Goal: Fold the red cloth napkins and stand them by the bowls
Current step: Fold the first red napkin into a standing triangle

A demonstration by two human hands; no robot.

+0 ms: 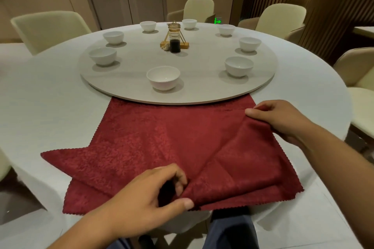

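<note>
While no napkin stands by any bowl yet, folding has barely begun. The dark red pinked-edge cloth napkins (172, 143) lie spread at the near side of the round white-clothed bench (40, 107), overlapped askew. The left hand (141, 194) has a pinch grip on the top napkin's near edge. The right hand (279, 121) has a pinch grip on its lifted right edge. Eight small white ceramic bowls (163, 80) ring the grey round turntable (192, 95), all without napkins. Nearly everything is left.
</note>
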